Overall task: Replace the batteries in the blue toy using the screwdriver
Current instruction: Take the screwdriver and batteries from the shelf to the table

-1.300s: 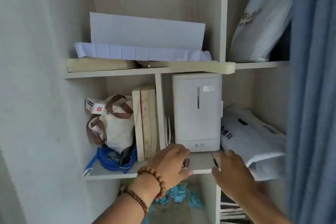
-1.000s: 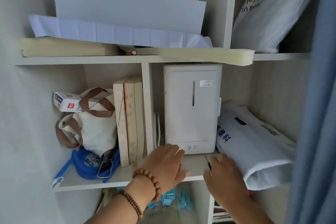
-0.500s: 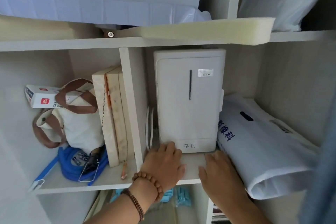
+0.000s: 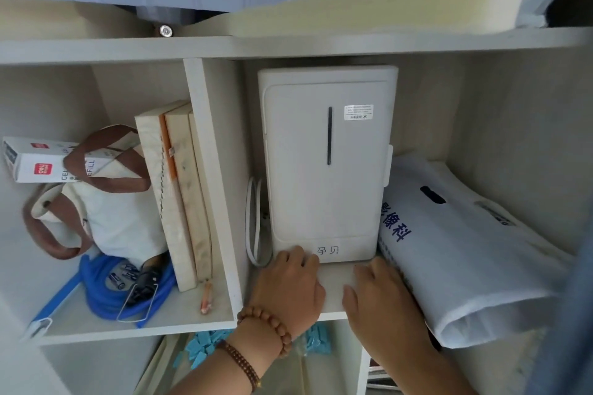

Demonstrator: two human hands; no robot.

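My left hand (image 4: 288, 289) lies palm down on the shelf board (image 4: 335, 279), fingers bent against the foot of a white appliance (image 4: 324, 170). Anything under it is hidden. My right hand (image 4: 382, 298) lies flat on the same board beside it, fingertips near a white plastic bag (image 4: 465, 260). Small batteries (image 4: 120, 277) lie inside a coiled blue hose (image 4: 96, 295) in the left compartment. A thin orange stick (image 4: 205, 298) lies by the divider. I see no screwdriver and no clear blue toy.
The left compartment holds a canvas bag (image 4: 106, 212), a white box (image 4: 29, 160) and upright boards (image 4: 179, 196). A white cable (image 4: 252, 228) hangs left of the appliance. Blue pieces (image 4: 205, 346) lie on the shelf below. Yellow foam (image 4: 385, 0) overhangs the shelf above.
The view has moved closer to the shelf. My left hand, which had a small reddish thing at its fingers, now lies flat; a dark thin thing by my right thumb is out of sight.
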